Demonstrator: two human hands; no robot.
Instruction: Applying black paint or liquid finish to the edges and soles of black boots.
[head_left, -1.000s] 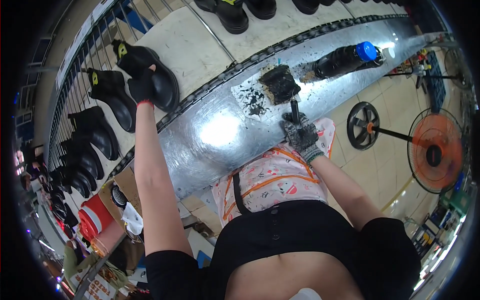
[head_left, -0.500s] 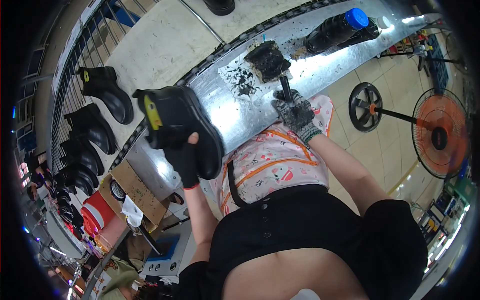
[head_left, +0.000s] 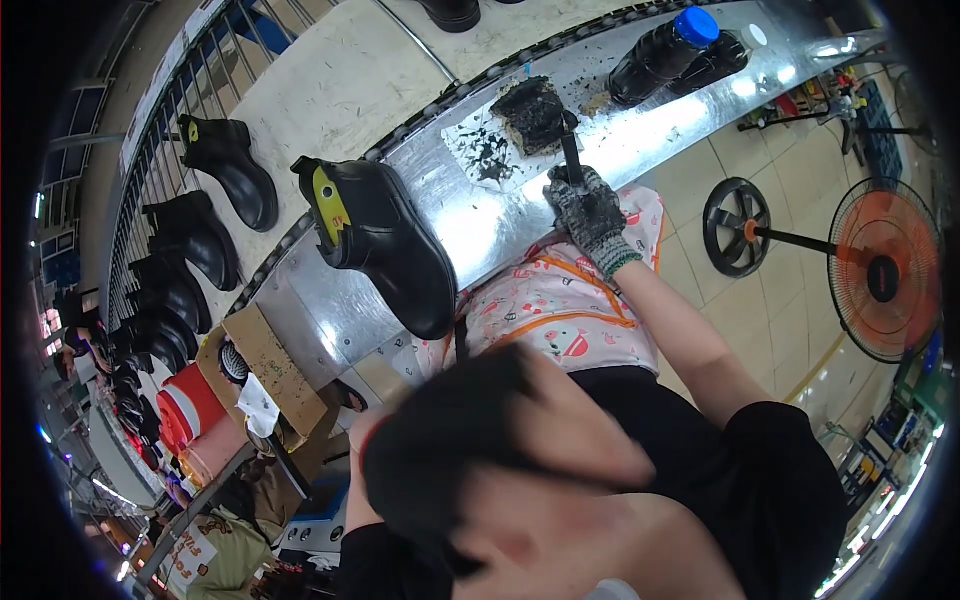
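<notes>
Close to the camera, my left hand (head_left: 450, 440) in a black fingerless glove is raised and smeared by motion; its fingers cannot be made out well. The black ankle boot (head_left: 385, 240) with a yellow-green inside stands on the metal bench's near edge, apart from that hand. My right hand (head_left: 588, 215), in a grey knit glove, is closed around a slim black-handled brush (head_left: 571, 160). The brush's tip meets a black-stained, sponge-like pad (head_left: 535, 110), which lies on a white sheet (head_left: 485, 150) smudged with black.
Two dark bottles, one with a blue cap (head_left: 697, 27), stand right of the pad. Several black boots (head_left: 235, 175) line the pale belt (head_left: 330, 80) at the left. A cardboard box (head_left: 270, 370) sits below them. An orange fan (head_left: 885, 275) stands on the floor at right.
My left hand has let go of the boot and risen toward the camera. The boot now stands alone on the bench. My right hand keeps the brush at the pad, its handle now more upright.
</notes>
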